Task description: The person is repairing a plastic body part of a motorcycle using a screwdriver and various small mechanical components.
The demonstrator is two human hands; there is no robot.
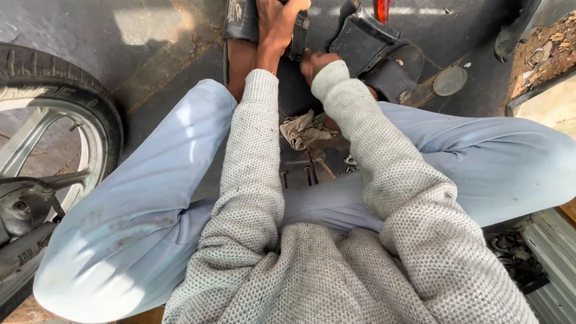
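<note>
Roadside motorcycle repair spot: alloy wheel [42, 150] (tyre on), oily rag [306, 129], scattered tools [321, 162].

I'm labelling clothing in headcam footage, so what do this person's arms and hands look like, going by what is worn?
Both arms are covered to the wrist by a light grey, coarse waffle-knit sweater with ribbed cuffs, flecked with small dark specks of dirt. The left sleeve and right sleeve match. The left hand and right hand are bare: no gloves, rings or watch show.

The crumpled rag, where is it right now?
In the head view the crumpled rag lies on the dark ground between the person's knees, just below the right hand and right of the left forearm's grey sleeve.
</note>
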